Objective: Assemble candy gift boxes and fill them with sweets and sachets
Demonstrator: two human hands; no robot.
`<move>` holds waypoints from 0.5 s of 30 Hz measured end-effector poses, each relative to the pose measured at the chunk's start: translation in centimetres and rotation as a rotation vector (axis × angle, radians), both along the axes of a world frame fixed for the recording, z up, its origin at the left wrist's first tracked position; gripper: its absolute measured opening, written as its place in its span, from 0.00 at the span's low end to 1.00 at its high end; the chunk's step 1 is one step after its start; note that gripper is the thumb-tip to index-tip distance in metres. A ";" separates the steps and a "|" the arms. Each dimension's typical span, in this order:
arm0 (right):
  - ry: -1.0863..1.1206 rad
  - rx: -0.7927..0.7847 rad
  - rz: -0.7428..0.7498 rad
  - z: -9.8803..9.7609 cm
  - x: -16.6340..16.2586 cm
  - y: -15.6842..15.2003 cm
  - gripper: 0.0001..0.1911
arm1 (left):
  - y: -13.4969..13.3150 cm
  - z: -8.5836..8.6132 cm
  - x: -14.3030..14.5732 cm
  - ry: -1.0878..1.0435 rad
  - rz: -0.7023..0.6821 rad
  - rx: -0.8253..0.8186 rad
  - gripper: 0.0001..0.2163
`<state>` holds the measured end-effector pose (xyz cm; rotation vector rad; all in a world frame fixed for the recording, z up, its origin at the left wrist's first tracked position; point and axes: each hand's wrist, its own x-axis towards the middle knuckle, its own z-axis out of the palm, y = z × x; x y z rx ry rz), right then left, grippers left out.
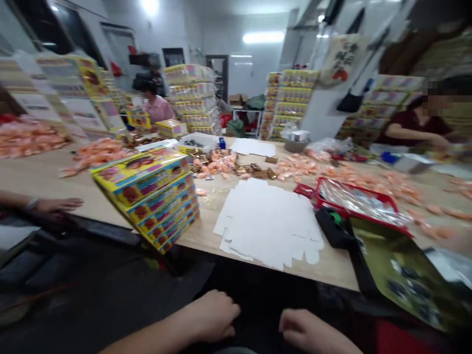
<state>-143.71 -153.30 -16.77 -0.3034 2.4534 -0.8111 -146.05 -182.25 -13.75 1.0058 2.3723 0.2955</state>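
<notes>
Left hand (215, 315), right hand (301, 325), both curled closed, white cardboard (271, 221) flat, notched edge towards them, long axis unclear

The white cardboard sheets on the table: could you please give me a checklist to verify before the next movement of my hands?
1. Sheets lying flat on the table: ok.
2. Left hand empty: cannot tell; the fingers are curled.
3. Right hand empty: cannot tell, also curled.
4. Stack of yellow boxes fully on the table: not ok; its near corner appears to overhang the edge.
5. Black holder apart from the sheets: cannot tell; it sits close to their right side.
6. Other person's hand away from the sheets: ok, at far left.
</notes>
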 end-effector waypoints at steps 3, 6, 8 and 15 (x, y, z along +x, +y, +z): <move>0.044 -0.196 0.088 4.4 -7.1 -3.7 0.11 | -2.1 4.2 -2.2 0.337 0.033 0.550 0.12; 0.086 -0.283 0.113 6.0 -14.3 -9.1 0.14 | -6.6 3.9 -3.9 0.995 0.581 1.021 0.20; 0.081 -0.385 0.130 5.6 -18.9 -13.0 0.17 | -10.1 1.0 -5.0 1.290 1.031 1.180 0.28; -0.158 -0.819 0.074 2.8 -30.0 -24.5 0.28 | -20.9 -5.0 -8.2 0.898 1.605 1.712 0.32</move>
